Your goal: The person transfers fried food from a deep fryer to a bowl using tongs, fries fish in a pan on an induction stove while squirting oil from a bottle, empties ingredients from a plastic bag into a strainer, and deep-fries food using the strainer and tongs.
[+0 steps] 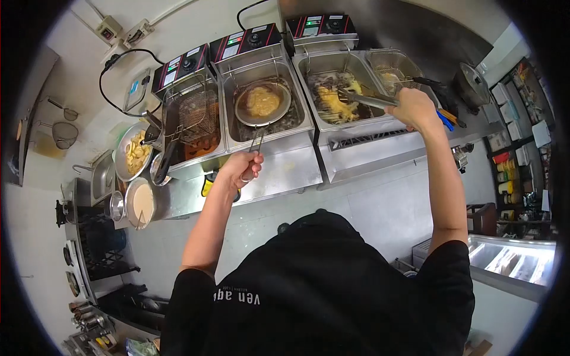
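Observation:
My left hand (242, 167) is closed round the wire handle of a round strainer (261, 120), which sits low in the second fryer vat from the left. A pale golden food piece (263, 101) lies in the strainer. With my right hand (414, 110) I grip metal tongs (371, 99), whose tips reach over the third vat (314, 123). Yellow battered food (336, 107) lies there in bubbling oil, near the tong tips. How far the tips touch the food is hard to tell.
A wire basket (193, 113) hangs in the left vat. Further left are a bowl of sliced food (138, 153) and a bowl of batter (143, 203). Another basket (389, 65) sits at the right, with a dark pot (472, 86) beyond. Fryer control boxes (246, 43) line the back.

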Motion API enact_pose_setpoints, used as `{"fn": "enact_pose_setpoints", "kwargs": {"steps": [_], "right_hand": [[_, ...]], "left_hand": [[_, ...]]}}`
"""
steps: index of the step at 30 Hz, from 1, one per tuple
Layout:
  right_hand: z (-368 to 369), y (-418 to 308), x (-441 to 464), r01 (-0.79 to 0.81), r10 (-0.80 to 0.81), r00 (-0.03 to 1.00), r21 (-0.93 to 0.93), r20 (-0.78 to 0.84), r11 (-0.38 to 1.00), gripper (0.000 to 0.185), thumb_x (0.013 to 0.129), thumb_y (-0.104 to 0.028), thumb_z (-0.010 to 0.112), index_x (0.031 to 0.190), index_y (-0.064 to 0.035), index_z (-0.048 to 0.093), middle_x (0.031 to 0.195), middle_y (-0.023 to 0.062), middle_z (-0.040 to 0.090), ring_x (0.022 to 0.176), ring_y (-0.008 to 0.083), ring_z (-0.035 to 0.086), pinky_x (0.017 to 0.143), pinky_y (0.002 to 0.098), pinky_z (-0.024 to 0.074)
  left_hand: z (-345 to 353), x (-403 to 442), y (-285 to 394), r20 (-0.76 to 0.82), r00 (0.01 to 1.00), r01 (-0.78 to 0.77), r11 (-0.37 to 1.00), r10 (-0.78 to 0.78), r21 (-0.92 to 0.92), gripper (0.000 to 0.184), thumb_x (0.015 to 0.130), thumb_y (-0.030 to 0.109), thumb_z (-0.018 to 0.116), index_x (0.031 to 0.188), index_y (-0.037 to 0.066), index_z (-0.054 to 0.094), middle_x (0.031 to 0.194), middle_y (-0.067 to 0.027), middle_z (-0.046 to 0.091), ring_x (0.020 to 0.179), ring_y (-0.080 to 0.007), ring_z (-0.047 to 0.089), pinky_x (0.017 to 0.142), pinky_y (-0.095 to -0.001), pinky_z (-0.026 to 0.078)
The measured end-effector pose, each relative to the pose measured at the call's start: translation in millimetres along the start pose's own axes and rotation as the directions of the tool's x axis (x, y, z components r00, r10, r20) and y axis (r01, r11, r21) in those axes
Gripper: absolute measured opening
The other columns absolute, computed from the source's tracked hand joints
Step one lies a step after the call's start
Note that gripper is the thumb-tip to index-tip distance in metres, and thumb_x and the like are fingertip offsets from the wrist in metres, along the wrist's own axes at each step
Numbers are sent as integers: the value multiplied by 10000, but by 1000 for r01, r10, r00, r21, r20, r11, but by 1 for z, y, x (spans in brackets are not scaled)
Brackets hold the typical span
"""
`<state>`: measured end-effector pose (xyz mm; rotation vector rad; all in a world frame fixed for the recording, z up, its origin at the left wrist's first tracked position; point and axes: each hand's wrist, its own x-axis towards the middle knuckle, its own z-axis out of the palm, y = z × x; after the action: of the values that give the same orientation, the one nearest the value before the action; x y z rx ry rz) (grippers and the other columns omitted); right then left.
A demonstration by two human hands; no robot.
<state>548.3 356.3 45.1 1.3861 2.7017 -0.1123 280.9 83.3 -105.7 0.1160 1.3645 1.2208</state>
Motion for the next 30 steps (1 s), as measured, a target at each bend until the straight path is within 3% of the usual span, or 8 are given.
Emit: {"fn": "enact_pose_setpoints", "kwargs": {"steps": [5,13,18,22,25,26,28,30], "right_hand": [[-1,1,4,-60,58,997,25,56,998,340,759,-300,666,804,36,648,571,127,621,562,249,648,656,348,524],[3,-14,10,-50,46,993,37,113,998,304,772,-263,637,820,36,649,626,137,641,574,241,653,647,340,527],[24,-34,19,12,-19,992,56,128,998,219,744,-141,586,845,38,660,719,162,663,602,255,661,639,373,534],[32,-47,22,22,-24,991,10,131,1000,254,726,-88,556,930,10,671,955,191,656,864,287,661,751,375,527],[34,-55,31,4,-8,986,26,167,1000,267,727,-90,560,957,-25,679,1021,181,643,986,299,621,809,370,509],[39,-56,35,7,-12,986,29,166,1000,267,727,-90,560,957,-25,679,1021,181,643,986,299,621,809,370,509],[48,-61,38,108,-109,994,86,5,990,187,710,-75,560,794,62,654,727,182,658,621,261,664,632,370,537],[52,-69,41,105,-109,993,87,38,991,188,708,-67,559,804,61,658,742,187,659,642,259,667,651,366,537]], "left_hand": [[-5,-12,-11,63,997,-58,996,54,62,172,955,177,409,880,42,483,686,16,478,508,-86,450,446,-244,417],[2,-41,-8,80,991,-111,992,106,62,168,949,178,423,912,27,488,673,13,477,483,-89,452,409,-236,421],[12,-65,-7,41,988,-153,987,151,43,174,937,152,430,976,-13,465,671,0,473,454,-84,441,380,-231,424],[18,-81,1,0,988,-157,987,157,25,160,915,117,426,986,-22,462,674,-4,475,432,-77,435,352,-227,417],[19,-84,4,15,987,-160,987,160,-4,155,908,95,423,978,-38,459,681,-12,484,428,-75,436,342,-229,402],[17,-87,4,14,986,-166,986,166,-36,154,906,89,424,976,-44,457,683,-15,487,428,-76,438,341,-232,398],[21,-94,7,-3,985,-175,984,175,-33,160,904,84,423,977,-54,454,686,-20,489,427,-80,439,339,-235,396],[21,-98,6,31,982,-187,982,188,-34,164,911,87,419,985,-55,454,684,-19,488,427,-82,439,343,-234,398]]}}
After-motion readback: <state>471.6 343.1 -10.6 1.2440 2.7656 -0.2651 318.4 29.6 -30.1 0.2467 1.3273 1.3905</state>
